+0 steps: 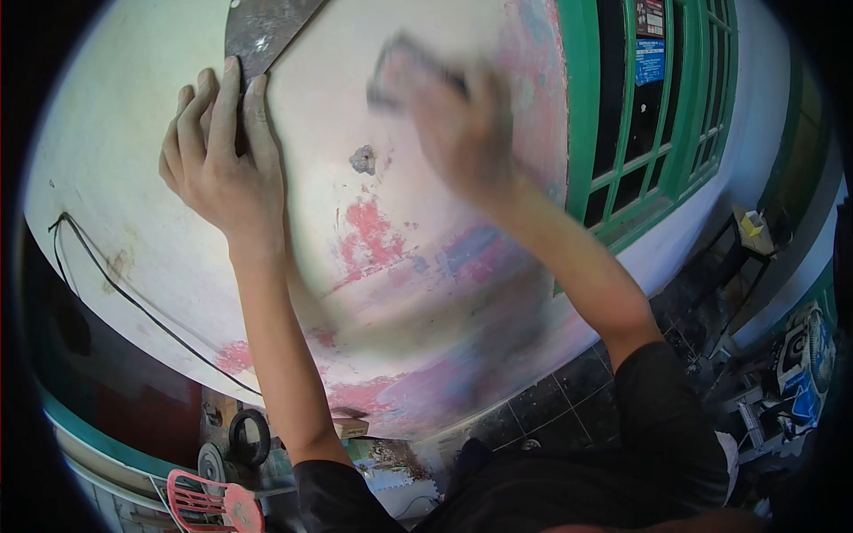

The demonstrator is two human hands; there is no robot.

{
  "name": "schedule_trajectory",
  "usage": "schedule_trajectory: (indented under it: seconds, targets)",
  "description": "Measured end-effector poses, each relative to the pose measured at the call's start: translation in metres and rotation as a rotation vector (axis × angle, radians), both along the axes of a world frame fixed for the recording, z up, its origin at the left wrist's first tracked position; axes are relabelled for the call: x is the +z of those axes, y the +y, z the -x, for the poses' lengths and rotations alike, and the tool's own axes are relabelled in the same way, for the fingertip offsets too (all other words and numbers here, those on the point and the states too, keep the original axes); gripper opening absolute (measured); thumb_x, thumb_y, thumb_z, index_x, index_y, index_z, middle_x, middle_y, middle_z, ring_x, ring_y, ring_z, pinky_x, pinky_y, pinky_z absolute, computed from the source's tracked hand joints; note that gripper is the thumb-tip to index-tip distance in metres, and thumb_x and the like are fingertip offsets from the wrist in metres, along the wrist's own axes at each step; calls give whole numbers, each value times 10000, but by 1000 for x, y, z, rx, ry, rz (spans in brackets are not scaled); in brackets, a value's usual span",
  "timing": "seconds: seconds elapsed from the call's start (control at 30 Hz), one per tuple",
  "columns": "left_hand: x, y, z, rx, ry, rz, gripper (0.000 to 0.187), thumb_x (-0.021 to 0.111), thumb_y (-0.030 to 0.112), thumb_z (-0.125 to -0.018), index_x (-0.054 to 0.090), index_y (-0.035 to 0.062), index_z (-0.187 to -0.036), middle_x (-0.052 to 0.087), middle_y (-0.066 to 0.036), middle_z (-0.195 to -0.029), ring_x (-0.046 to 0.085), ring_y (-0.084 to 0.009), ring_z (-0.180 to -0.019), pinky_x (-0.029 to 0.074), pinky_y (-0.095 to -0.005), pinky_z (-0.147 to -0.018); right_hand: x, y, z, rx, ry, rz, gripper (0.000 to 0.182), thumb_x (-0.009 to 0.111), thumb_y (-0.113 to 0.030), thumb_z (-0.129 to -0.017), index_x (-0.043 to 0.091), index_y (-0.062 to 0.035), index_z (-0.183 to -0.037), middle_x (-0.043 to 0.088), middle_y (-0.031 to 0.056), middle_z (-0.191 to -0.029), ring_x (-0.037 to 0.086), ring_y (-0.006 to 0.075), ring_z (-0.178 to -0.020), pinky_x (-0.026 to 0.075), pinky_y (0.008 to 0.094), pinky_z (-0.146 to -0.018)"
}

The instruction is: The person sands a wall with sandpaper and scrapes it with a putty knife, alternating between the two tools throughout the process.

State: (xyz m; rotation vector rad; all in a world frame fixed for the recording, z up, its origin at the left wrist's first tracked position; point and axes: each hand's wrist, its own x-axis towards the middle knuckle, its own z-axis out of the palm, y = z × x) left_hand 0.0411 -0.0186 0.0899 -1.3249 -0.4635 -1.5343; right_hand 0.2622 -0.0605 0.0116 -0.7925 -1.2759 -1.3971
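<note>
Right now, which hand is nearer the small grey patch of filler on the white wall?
Right hand, blurred, just up-right of the grey patch. Left hand sits farther left, holding a metal scraper.

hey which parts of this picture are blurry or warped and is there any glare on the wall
Head view: the right hand and the small block it holds are smeared by motion blur; the left hand, pressing a scraper blade to the wall, is sharp. Fisheye distortion bows the wall and the green window frame, with black vignette corners. Light is soft and even, no hard glare.
</note>
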Motion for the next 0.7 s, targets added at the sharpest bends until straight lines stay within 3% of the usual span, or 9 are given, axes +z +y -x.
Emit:
schedule_trajectory:
  seconds: [0.03, 0.07, 0.13, 0.37, 0.53, 0.7]
  targets:
    - [1, 1, 0, -4, -1, 3, 260, 783, 237, -935, 801, 156, -1181, 772, -54, -1176, 677, -220, -1186, 427, -376, -1040, -24, -3, 6, 6, -37, 36, 308, 647, -126, -842, 782, -134, -1119, 727, -17, -1187, 549, 256, -920, 441, 419, -867]
    - [2, 10, 3, -28, 7, -21, 269, 790, 256, -920, 798, 215, -1185, 758, -21, -1180, 666, -217, -1173, 407, -359, -1033, -41, -7, 7, 0, -38, 36, 308, 647, -126, -842, 782, -134, -1119, 727, -17, -1187, 549, 256, -920, 441, 419, -867]
    - [2, 10, 2, -38, 0, -31, 269, 790, 259, -918, 798, 214, -1183, 757, -22, -1177, 667, -219, -1168, 407, -359, -1031, -53, -16, 11, -33, -130, 109, 323, 642, -139, -850, 775, -145, -1144, 711, -22, -1261, 552, 261, -942, 442, 408, -872]
    - [2, 7, 3, -86, -11, -11, 299, 791, 247, -918, 788, 206, -1214, 757, -42, -1191, 671, -234, -1183, 414, -374, -1033, 48, -2, -3, -59, -164, -30, 379, 676, -101, -793, 760, -162, -1158, 710, -76, -1209, 560, 237, -987, 437, 396, -827]
    - [2, 7, 0, -101, -31, -32, 273, 784, 274, -925, 792, 226, -1193, 756, -14, -1162, 671, -223, -1173, 413, -371, -1020, -30, -25, -1, -136, -353, 138, 373, 670, -131, -806, 750, -115, -1170, 697, -24, -1300, 600, 265, -1066, 483, 410, -876]
    - [0, 11, 1, -87, -44, -42, 274, 776, 310, -929, 793, 250, -1195, 759, -2, -1156, 672, -222, -1177, 409, -371, -1026, 10, -27, 0, -168, -378, 147, 401, 675, -136, -804, 744, -110, -1199, 693, -15, -1307, 601, 274, -1057, 493, 423, -920]
